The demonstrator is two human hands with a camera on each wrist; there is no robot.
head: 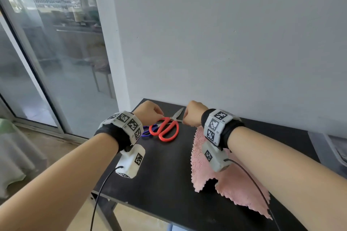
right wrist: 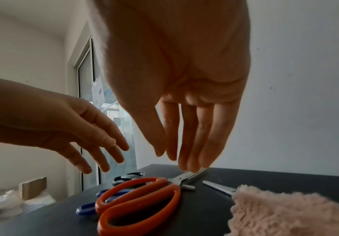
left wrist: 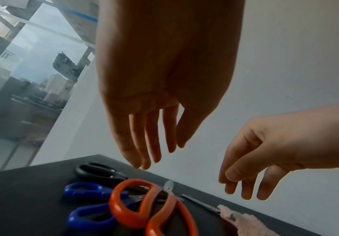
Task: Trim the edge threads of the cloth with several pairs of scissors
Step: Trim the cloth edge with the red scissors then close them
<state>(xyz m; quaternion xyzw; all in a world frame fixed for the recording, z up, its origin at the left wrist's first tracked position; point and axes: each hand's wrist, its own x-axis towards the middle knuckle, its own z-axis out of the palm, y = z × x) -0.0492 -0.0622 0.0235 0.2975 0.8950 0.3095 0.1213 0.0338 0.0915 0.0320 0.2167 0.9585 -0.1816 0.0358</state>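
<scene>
Red-handled scissors (head: 166, 127) lie at the back of the black table (head: 165, 174), on top of blue-handled scissors (head: 147, 131). Black-handled scissors (left wrist: 97, 172) lie behind them. A pink fluffy cloth (head: 225, 176) with a zigzag edge is spread to the right, and a thin steel blade (right wrist: 218, 187) runs under its far corner. My left hand (left wrist: 154, 156) hovers over the scissor handles with straight fingers, holding nothing. My right hand (right wrist: 180, 156) hangs empty too, its fingertips (right wrist: 192, 167) right at the red scissors' blade (right wrist: 186, 176); I cannot tell whether they touch it.
A grey wall (head: 225, 43) stands right behind the table. A glass sliding door (head: 47, 52) is to the left. The table's front-left edge (head: 112, 199) drops to the floor. Wrist cables (head: 101, 193) trail toward me. A grey bin (head: 334, 148) sits at the right.
</scene>
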